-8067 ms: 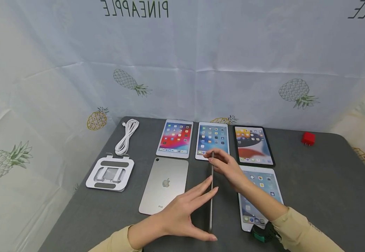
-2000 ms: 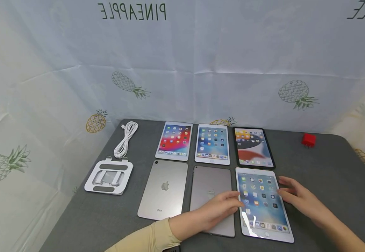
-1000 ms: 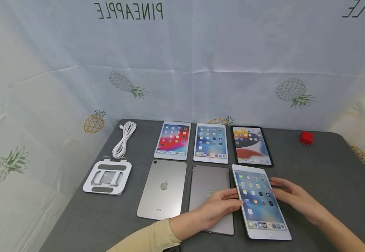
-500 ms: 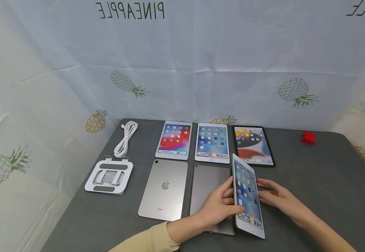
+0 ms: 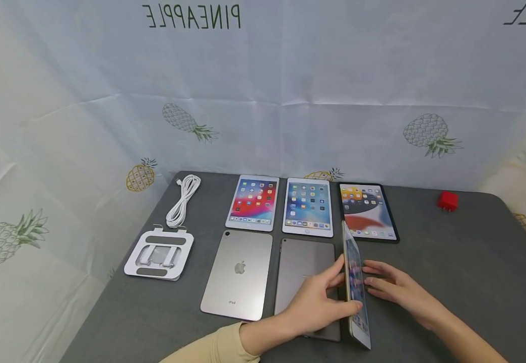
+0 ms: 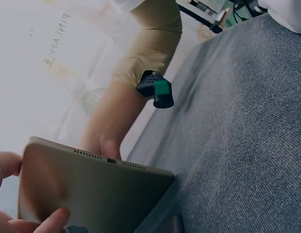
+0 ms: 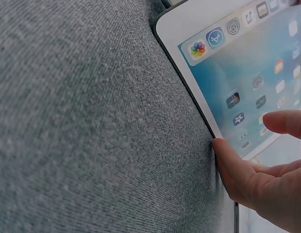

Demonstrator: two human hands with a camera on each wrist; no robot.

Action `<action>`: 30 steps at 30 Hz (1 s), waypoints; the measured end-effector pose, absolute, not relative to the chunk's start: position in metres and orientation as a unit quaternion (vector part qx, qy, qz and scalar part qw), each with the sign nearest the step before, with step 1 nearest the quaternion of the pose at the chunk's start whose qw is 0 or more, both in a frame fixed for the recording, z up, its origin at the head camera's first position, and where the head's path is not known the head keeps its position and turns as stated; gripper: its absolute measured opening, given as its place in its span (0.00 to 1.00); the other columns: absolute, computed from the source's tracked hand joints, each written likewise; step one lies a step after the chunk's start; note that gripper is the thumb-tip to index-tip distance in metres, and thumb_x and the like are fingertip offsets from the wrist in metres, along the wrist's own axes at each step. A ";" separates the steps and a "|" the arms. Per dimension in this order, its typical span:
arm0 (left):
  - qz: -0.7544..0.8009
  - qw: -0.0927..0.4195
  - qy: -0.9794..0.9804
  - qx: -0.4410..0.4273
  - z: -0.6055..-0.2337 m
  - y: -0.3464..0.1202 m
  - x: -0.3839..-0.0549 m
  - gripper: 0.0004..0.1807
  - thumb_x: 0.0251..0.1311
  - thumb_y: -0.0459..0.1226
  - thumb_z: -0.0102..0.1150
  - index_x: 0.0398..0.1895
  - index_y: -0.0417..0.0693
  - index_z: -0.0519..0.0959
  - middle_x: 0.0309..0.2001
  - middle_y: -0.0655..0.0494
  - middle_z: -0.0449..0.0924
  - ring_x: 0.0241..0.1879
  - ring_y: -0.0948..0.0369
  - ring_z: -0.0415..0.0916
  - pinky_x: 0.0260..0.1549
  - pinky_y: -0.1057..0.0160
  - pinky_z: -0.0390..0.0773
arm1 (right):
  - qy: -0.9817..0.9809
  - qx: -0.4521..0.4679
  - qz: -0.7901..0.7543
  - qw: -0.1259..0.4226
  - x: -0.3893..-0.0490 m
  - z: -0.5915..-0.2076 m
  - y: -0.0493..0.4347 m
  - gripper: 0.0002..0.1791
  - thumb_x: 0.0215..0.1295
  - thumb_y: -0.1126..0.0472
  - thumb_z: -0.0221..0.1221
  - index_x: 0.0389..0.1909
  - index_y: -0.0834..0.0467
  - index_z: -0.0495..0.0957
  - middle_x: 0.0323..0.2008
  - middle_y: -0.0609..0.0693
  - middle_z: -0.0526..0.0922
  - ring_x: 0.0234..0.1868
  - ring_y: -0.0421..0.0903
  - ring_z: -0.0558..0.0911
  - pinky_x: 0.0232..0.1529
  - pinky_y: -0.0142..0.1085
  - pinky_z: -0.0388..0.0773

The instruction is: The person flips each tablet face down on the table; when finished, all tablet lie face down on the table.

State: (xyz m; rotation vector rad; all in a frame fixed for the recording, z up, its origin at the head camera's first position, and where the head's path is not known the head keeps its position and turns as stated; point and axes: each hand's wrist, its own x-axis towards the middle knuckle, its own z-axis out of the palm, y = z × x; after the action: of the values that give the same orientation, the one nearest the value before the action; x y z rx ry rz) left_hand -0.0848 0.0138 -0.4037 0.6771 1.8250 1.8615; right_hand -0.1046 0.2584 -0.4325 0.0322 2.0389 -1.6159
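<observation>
A white-framed tablet [image 5: 355, 282] stands tipped up steeply on its long edge, its lit screen facing right. My left hand [image 5: 315, 302] grips it by the left edge, thumb on the screen and fingers behind; its gold back [image 6: 92, 187] fills the lower left of the left wrist view. Close to the screen side is my right hand [image 5: 401, 290], its fingers loosely bent; in the right wrist view one fingertip [image 7: 221, 145] is right at the tablet's lower edge. Partly hidden by my left hand, a dark grey tablet [image 5: 306, 257] lies face down.
A silver tablet [image 5: 236, 287] lies face down on the grey table [image 5: 449, 262]. Along the back are tablets with a red screen [image 5: 251, 201], a blue screen [image 5: 308, 204] and a black frame [image 5: 367, 209]. A white cable [image 5: 182, 201], white folding stand [image 5: 158, 254] and red charger [image 5: 448, 200] lie around.
The dark grey tablet has been laid face down. Since then my left hand has raised the white-framed tablet from flat to nearly upright, while my right hand has shifted left beside it.
</observation>
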 end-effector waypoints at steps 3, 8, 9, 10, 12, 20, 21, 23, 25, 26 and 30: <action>0.671 0.226 0.655 0.263 -0.402 0.018 -0.084 0.44 0.64 0.36 0.61 0.78 0.45 0.48 0.71 0.53 0.60 0.64 0.63 0.67 0.46 0.71 0.76 | 0.754 0.012 -0.601 0.264 -0.104 -0.433 0.258 0.38 0.74 0.56 0.54 0.72 0.72 0.47 0.69 0.73 0.56 0.63 0.57 0.72 0.55 0.44 0.76; 0.614 0.203 0.701 0.301 -0.403 0.026 -0.083 0.51 0.61 0.42 0.65 0.78 0.52 0.41 0.77 0.57 0.44 0.69 0.68 0.55 0.53 0.74 0.71 | 0.754 0.007 -0.602 0.262 -0.104 -0.434 0.258 0.38 0.73 0.55 0.54 0.72 0.72 0.49 0.68 0.72 0.58 0.62 0.56 0.73 0.55 0.43 0.77; 0.600 0.198 0.710 0.310 -0.403 0.027 -0.082 0.53 0.60 0.43 0.66 0.78 0.54 0.39 0.77 0.58 0.40 0.69 0.67 0.54 0.54 0.73 0.70 | 0.754 0.007 -0.602 0.262 -0.104 -0.434 0.258 0.38 0.73 0.55 0.55 0.72 0.72 0.49 0.68 0.72 0.58 0.62 0.56 0.73 0.55 0.43 0.77; 0.588 0.198 0.717 0.318 -0.404 0.028 -0.081 0.56 0.59 0.44 0.66 0.78 0.57 0.36 0.77 0.59 0.37 0.70 0.67 0.54 0.56 0.72 0.70 | 0.754 0.009 -0.602 0.262 -0.104 -0.434 0.257 0.38 0.72 0.55 0.55 0.72 0.72 0.50 0.68 0.71 0.58 0.61 0.55 0.73 0.55 0.43 0.77; 0.556 0.192 0.734 0.340 -0.406 0.030 -0.079 0.59 0.57 0.47 0.67 0.77 0.62 0.30 0.77 0.61 0.30 0.72 0.66 0.50 0.60 0.68 0.67 | 0.754 0.009 -0.603 0.261 -0.104 -0.434 0.257 0.39 0.72 0.54 0.56 0.72 0.71 0.50 0.69 0.71 0.58 0.61 0.55 0.73 0.55 0.43 0.77; 0.476 0.131 0.774 0.397 -0.413 0.037 -0.071 0.58 0.56 0.50 0.67 0.77 0.72 0.32 0.77 0.65 0.22 0.74 0.56 0.43 0.61 0.55 0.69 | 0.765 -0.006 -0.591 0.257 -0.106 -0.435 0.263 0.38 0.73 0.52 0.53 0.72 0.72 0.50 0.69 0.72 0.56 0.65 0.59 0.70 0.56 0.45 0.75; 0.476 0.127 0.776 0.394 -0.413 0.037 -0.071 0.57 0.56 0.50 0.67 0.77 0.72 0.33 0.77 0.65 0.22 0.74 0.56 0.43 0.61 0.55 0.69 | 0.771 -0.008 -0.586 0.248 -0.107 -0.433 0.264 0.38 0.74 0.52 0.52 0.72 0.71 0.51 0.69 0.71 0.57 0.64 0.58 0.71 0.56 0.44 0.76; 0.476 0.128 0.777 0.391 -0.414 0.038 -0.071 0.57 0.56 0.51 0.67 0.77 0.73 0.34 0.77 0.64 0.23 0.74 0.56 0.43 0.61 0.54 0.69 | 0.789 -0.024 -0.575 0.212 -0.110 -0.429 0.265 0.34 0.75 0.51 0.51 0.71 0.69 0.56 0.68 0.69 0.61 0.61 0.51 0.75 0.55 0.40 0.77; 0.474 0.129 0.777 0.393 -0.414 0.039 -0.072 0.57 0.56 0.51 0.67 0.77 0.73 0.34 0.77 0.64 0.23 0.75 0.56 0.42 0.61 0.53 0.68 | 0.813 -0.044 -0.560 0.157 -0.113 -0.423 0.264 0.31 0.76 0.50 0.48 0.70 0.67 0.60 0.67 0.67 0.64 0.57 0.41 0.77 0.52 0.35 0.78; 0.472 0.129 0.778 0.394 -0.414 0.039 -0.072 0.57 0.56 0.51 0.67 0.77 0.72 0.34 0.77 0.63 0.23 0.75 0.55 0.42 0.61 0.53 0.68 | 0.822 -0.058 -0.553 0.124 -0.116 -0.419 0.264 0.29 0.77 0.51 0.47 0.70 0.65 0.61 0.67 0.66 0.65 0.57 0.37 0.77 0.51 0.32 0.78; 0.463 0.124 0.781 0.399 -0.413 0.041 -0.074 0.58 0.56 0.51 0.67 0.76 0.72 0.33 0.77 0.61 0.23 0.75 0.55 0.41 0.62 0.53 0.68 | 0.858 -0.094 -0.505 0.015 -0.130 -0.402 0.257 0.26 0.77 0.52 0.46 0.71 0.57 0.63 0.66 0.60 0.68 0.56 0.35 0.74 0.51 0.31 0.77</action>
State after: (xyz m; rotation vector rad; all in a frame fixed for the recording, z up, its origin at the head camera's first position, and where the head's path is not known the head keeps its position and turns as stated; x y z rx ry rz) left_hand -0.0735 0.0408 -0.4132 1.1646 2.2783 1.3503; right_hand -0.1296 0.2572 -0.4016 -0.2912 2.6692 -1.5712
